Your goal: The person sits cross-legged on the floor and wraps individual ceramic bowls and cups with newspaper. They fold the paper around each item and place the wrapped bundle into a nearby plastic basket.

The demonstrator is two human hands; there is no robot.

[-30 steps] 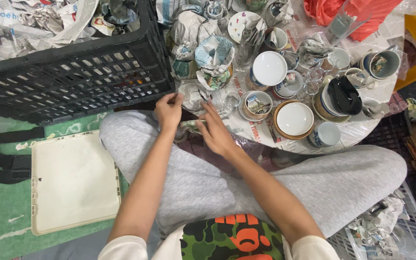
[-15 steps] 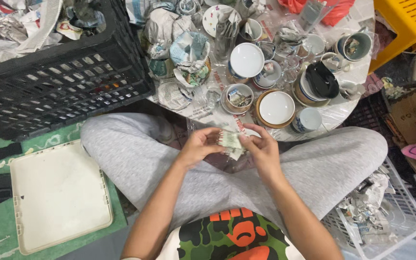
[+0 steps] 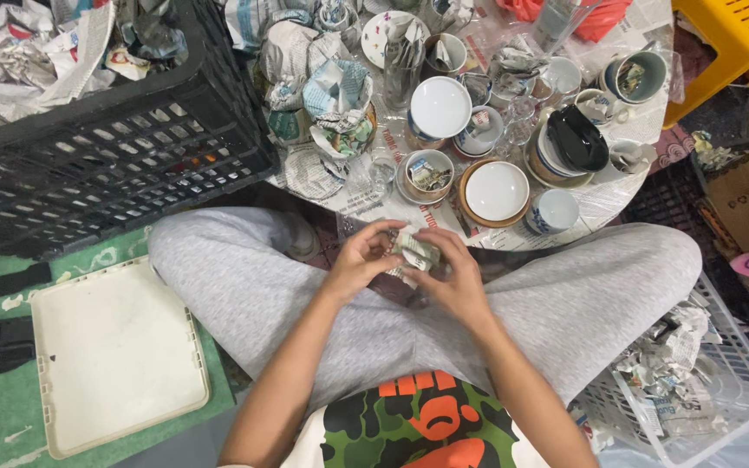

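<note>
You've got grey sweatpants, a black crate, a yellow stool, and a green-camo shirt with orange print.

Crumpled newspaper-wrapped bundle above lap

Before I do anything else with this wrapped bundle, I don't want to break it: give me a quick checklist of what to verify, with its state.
1. Both hands on the paper-wrapped bundle: ok, left hand and right hand enclose it.
2. Bundle over the lap, not the floor: ok.
3. Grip firmness: cannot tell.
4. What is inside the paper: cannot tell.
5. Free spot on the round table: not ok, crowded with cups and bowls.
6. White basket within reach: ok, beside the right knee.
</note>
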